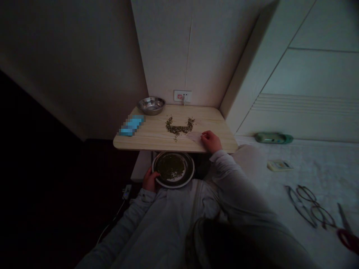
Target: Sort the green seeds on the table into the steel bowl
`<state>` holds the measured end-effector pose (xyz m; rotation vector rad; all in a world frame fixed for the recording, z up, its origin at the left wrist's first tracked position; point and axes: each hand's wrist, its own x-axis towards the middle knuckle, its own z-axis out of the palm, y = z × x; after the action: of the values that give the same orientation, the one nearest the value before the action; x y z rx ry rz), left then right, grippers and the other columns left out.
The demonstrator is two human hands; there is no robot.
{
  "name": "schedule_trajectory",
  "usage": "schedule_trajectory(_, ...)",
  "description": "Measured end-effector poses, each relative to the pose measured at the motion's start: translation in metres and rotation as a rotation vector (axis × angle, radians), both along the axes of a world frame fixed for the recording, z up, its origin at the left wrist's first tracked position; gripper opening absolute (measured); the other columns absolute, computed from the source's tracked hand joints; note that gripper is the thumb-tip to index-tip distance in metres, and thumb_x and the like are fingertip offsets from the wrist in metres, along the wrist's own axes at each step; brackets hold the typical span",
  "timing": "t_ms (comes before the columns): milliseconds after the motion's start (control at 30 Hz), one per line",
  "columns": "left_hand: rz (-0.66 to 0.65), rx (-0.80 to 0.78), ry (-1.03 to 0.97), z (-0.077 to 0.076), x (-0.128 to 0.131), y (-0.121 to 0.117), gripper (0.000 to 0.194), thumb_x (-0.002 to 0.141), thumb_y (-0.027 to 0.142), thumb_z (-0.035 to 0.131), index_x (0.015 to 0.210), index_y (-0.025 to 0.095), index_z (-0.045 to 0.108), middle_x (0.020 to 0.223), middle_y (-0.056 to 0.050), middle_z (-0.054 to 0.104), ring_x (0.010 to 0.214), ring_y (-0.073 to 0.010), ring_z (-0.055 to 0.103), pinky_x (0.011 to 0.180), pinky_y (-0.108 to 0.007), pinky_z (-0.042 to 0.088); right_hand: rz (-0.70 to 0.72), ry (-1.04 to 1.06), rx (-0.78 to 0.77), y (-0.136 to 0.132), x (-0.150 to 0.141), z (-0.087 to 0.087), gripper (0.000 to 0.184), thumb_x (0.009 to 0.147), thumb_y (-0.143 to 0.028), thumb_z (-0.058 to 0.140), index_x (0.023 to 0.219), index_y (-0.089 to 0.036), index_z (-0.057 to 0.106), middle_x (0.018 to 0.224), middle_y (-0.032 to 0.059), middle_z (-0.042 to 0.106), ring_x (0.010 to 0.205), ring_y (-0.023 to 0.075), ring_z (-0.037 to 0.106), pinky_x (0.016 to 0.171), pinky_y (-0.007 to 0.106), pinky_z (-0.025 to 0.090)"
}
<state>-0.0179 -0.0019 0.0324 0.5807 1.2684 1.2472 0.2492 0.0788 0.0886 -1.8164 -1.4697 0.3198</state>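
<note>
My left hand [149, 181] is closed on the left rim of a round metal dish [191, 175]. The dish is held over my lap, just below the table's front edge, with many small green grains or beans [170, 164] inside it. My right hand [211, 141] rests at the right front of the small wooden table [151, 139], fingers pinched on a thin, pale, see-through sheet [194, 137]. Left of that sheet, more of the green grains [179, 129] lie on the wood in a rough U shape.
A steel bowl [152, 106] stands at the table's back left, near a blurred blue item [131, 125]. Behind is a wall socket [183, 96]. On the bed [252, 168] at right lie a green bottle-like thing [273, 138], a small box [279, 165], eyeglasses [316, 209] and red-handled scissors [347, 239].
</note>
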Motion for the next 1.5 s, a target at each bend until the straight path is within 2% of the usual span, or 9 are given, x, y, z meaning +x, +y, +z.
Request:
schedule_trajectory(100, -0.001, 0.009, -0.024, 0.000, 0.001, -0.001, 0.051, 0.046, 0.015, 0.055, 0.096, 0.017, 0.062, 0.053, 0.005, 0.056, 0.042, -0.0101, 0.044, 0.040, -0.022, 0.032, -0.004, 0.004, 0.003, 0.005, 0.005, 0.001, 0.020, 0.071, -0.030, 0.049, 0.083, -0.018, 0.059, 0.069, 0.0022, 0.063, 0.063, 0.0136, 0.054, 0.062, 0.027, 0.041)
schedule_trajectory(233, 0.018, 0.014, -0.051, 0.001, 0.001, -0.001, 0.052, 0.045, 0.013, 0.056, 0.097, 0.016, 0.062, 0.059, 0.003, 0.060, 0.050, -0.0121, 0.051, 0.048, -0.024, 0.038, -0.040, 0.056, 0.030, 0.013, 0.014, 0.000, 0.017, 0.069, -0.029, 0.051, 0.079, -0.018, 0.059, 0.066, 0.0020, 0.061, 0.062, 0.0140, 0.053, 0.063, 0.029, 0.041)
schedule_trajectory(400, 0.021, 0.003, -0.039, 0.001, 0.001, -0.001, 0.051, 0.044, 0.014, 0.056, 0.095, 0.016, 0.063, 0.061, 0.002, 0.061, 0.054, -0.0143, 0.054, 0.050, -0.025, 0.039, -0.037, 0.380, 0.107, 0.023, 0.019, -0.004, 0.017, 0.066, -0.030, 0.051, 0.077, -0.017, 0.054, 0.063, -0.0001, 0.059, 0.059, 0.0126, 0.053, 0.063, 0.029, 0.042)
schedule_trajectory(567, -0.009, 0.017, -0.019, -0.005, -0.001, 0.001, 0.052, 0.044, 0.015, 0.056, 0.096, 0.016, 0.062, 0.057, 0.003, 0.058, 0.048, -0.0124, 0.050, 0.046, -0.024, 0.038, 0.010, 0.587, 0.160, 0.020, -0.003, -0.004, 0.018, 0.065, -0.031, 0.050, 0.077, -0.018, 0.050, 0.061, -0.0023, 0.055, 0.056, 0.0110, 0.051, 0.062, 0.027, 0.042)
schedule_trajectory(700, -0.011, 0.031, -0.037, -0.007, -0.001, 0.001, 0.055, 0.045, 0.015, 0.056, 0.100, 0.016, 0.061, 0.055, 0.004, 0.057, 0.043, -0.0104, 0.046, 0.041, -0.022, 0.034, 0.141, 0.544, 0.158, 0.016, -0.031, -0.007, 0.020, 0.068, -0.033, 0.048, 0.080, -0.018, 0.051, 0.062, -0.0015, 0.056, 0.060, 0.0121, 0.053, 0.066, 0.028, 0.042)
schedule_trajectory(800, -0.018, 0.018, -0.034, -0.006, -0.001, 0.000, 0.056, 0.046, 0.015, 0.056, 0.102, 0.016, 0.060, 0.051, 0.005, 0.055, 0.039, -0.0099, 0.044, 0.036, -0.022, 0.030, 0.164, 0.449, 0.136, 0.014, -0.042, -0.007, 0.019, 0.070, -0.031, 0.047, 0.082, -0.018, 0.052, 0.064, -0.0007, 0.058, 0.064, 0.0130, 0.055, 0.068, 0.028, 0.043)
schedule_trajectory(1100, -0.028, -0.002, 0.029, -0.003, -0.003, 0.001, 0.048, 0.047, 0.016, 0.057, 0.094, 0.017, 0.060, 0.048, 0.006, 0.052, 0.035, -0.0091, 0.040, 0.035, -0.022, 0.030, 0.190, 0.301, 0.082, 0.009, -0.040, -0.006, 0.018, 0.073, -0.028, 0.046, 0.085, -0.019, 0.055, 0.067, -0.0007, 0.061, 0.064, 0.0126, 0.055, 0.067, 0.028, 0.042)
schedule_trajectory(1367, -0.029, 0.008, 0.021, -0.001, -0.003, 0.000, 0.051, 0.046, 0.017, 0.057, 0.097, 0.018, 0.061, 0.051, 0.005, 0.055, 0.038, -0.0101, 0.043, 0.038, -0.023, 0.033, 0.244, 0.391, 0.081, 0.009, -0.036, -0.008, 0.017, 0.070, -0.029, 0.048, 0.081, -0.018, 0.055, 0.062, -0.0027, 0.060, 0.061, 0.0111, 0.054, 0.064, 0.026, 0.042)
schedule_trajectory(1500, -0.005, 0.010, 0.033, 0.005, -0.001, -0.001, 0.043, 0.045, 0.016, 0.057, 0.087, 0.018, 0.063, 0.050, 0.005, 0.054, 0.042, -0.0111, 0.046, 0.040, -0.023, 0.034, 0.246, 0.401, 0.093, 0.009, -0.037, -0.008, 0.018, 0.070, -0.029, 0.047, 0.082, -0.018, 0.055, 0.063, -0.0020, 0.060, 0.060, 0.0108, 0.054, 0.062, 0.025, 0.042)
